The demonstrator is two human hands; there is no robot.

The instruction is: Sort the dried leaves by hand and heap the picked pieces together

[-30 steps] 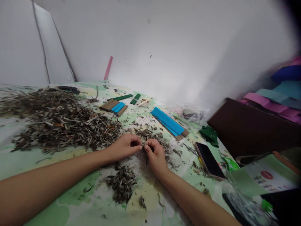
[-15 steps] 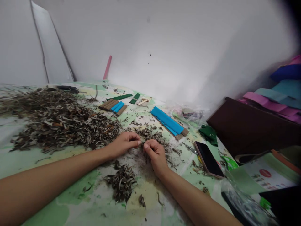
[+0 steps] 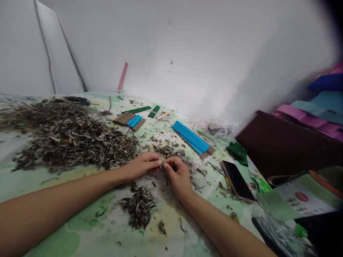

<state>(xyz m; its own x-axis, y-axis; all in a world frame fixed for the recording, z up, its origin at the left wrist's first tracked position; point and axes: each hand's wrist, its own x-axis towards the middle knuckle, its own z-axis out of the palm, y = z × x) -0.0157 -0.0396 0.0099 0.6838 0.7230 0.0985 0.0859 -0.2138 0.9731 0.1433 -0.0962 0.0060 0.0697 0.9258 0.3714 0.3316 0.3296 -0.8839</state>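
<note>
Two Hands, One Pinch, Three Lots of Dry Leaves

Two hands meet fingertip to fingertip over the patterned tablecloth. The left hand and the right hand are both narrowed to a thumb-and-finger pinch on one tiny scrap, too small to identify for certain.

Taking the hands as the clock's centre, the dry leaves lie in three lots: one large heap toward ten o'clock, one small pile at seven, and one loose scatter just beyond the fingers at twelve to one.

At eleven, a row of rolls lies side by side: two blue rolls, one brown roll to their right, and more brown ones to their left that merge too closely to count. Behind them are two green strips and, farther off, one pink stick leaning against the wall. One folded blue sheet lies over brown pieces at two. One phone rests just past three.
</note>
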